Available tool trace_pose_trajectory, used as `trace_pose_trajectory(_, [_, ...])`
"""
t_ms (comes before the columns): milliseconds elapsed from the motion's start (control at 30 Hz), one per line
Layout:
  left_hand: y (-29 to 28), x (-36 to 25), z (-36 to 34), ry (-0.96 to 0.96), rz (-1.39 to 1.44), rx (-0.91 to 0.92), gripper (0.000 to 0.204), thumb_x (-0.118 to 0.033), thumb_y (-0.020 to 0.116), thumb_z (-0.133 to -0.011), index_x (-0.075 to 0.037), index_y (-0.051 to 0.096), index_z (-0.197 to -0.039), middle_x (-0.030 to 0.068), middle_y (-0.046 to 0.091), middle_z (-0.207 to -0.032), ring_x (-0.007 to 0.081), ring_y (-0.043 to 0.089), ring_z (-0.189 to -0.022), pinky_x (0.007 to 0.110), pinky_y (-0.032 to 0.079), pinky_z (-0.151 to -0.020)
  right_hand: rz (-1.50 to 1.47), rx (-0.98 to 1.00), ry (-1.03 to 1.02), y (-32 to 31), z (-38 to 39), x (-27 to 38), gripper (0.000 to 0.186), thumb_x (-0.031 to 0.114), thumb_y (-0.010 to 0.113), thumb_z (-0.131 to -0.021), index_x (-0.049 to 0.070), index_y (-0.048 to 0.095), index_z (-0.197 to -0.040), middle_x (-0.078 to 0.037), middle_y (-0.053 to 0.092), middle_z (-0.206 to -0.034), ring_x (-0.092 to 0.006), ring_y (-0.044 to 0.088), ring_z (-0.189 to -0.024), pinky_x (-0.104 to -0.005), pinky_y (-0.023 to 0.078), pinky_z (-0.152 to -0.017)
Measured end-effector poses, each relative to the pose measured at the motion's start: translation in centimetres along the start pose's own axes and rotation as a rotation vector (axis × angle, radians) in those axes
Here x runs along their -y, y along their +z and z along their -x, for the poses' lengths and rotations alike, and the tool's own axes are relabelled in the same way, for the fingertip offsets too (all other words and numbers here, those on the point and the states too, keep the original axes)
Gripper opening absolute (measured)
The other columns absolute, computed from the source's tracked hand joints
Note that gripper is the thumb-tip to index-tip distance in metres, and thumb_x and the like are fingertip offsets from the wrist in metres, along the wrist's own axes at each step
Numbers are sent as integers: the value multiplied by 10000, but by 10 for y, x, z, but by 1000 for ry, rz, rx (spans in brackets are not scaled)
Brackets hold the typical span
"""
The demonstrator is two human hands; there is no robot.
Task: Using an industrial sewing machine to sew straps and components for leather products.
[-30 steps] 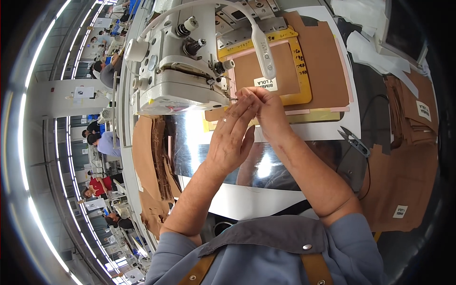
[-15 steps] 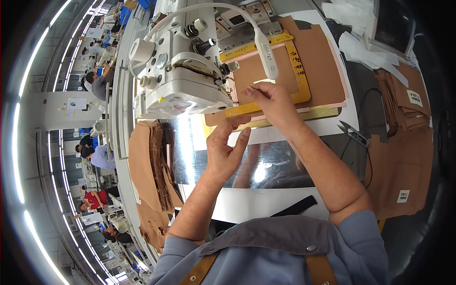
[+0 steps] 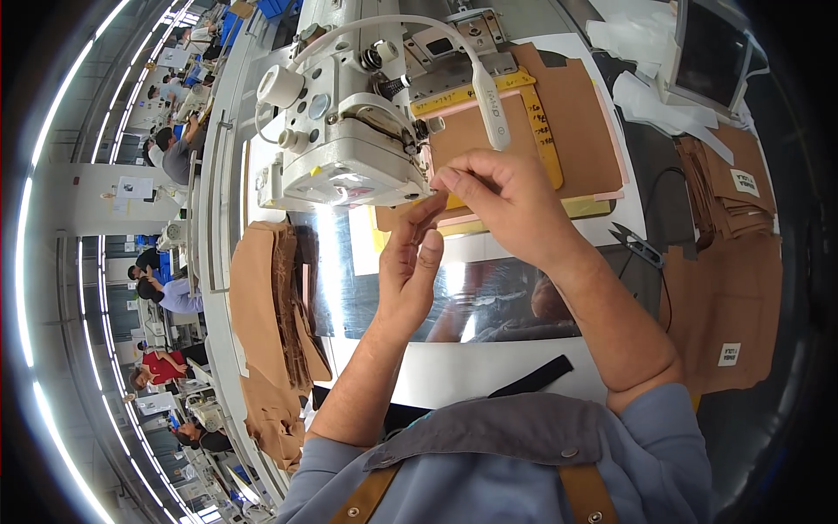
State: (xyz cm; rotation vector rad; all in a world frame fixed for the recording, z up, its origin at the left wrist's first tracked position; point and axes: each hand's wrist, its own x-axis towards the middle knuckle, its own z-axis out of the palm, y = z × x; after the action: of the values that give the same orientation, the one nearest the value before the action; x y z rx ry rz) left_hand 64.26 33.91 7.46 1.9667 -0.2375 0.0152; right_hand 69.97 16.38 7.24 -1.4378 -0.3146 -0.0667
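My right hand [image 3: 511, 205] is closed in a pinch beside the needle area of the white sewing machine [image 3: 349, 162]; whatever its fingertips hold is too fine to make out. Just below it, my left hand [image 3: 408, 275] is open, thumb apart from the fingers, its fingertips close to the right hand's pinch. Beyond the hands, a yellow frame [image 3: 546, 140] with handwritten marks lies around a brown panel [image 3: 480, 131]. A white lamp on a bendy neck [image 3: 495, 113] hangs over the panel. My right hand hides the frame's near corner.
Thread snips [image 3: 642, 247] lie to the right, near brown pieces [image 3: 724, 306] with white labels. More brown pieces [image 3: 262, 306] are stacked at the left. A shiny metal plate [image 3: 506, 301] is in front of the machine. A screen [image 3: 711, 57] stands at the far right.
My right hand has shifted slightly down and left, its fingertips now nearer the needle area. My left hand has risen toward it, fingers pointing up. The whole view has shifted a little.
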Motion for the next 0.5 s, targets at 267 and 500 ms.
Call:
trace_pose_trajectory(267, [17,-67,3,372,-404,172,487,49,595,-874,-73,540,-1342,154,626,-1301,323,565,-1280,478,281,-1189,134,107,-2,-35,61,42,116,51,649,-936,-50,685,-892,-72,603,-616,-107,510,-525,-303,379,-495])
trace_pose_trajectory(500, [22,-79,27,409,-454,72,155,24,809,-754,-56,753,-875,69,663,-846,155,667,-702,301,547,-594,306,162,63,-77,104,69,112,81,682,-906,-23,717,-930,-115,670,-696,-150,594,-584,-296,453,-554])
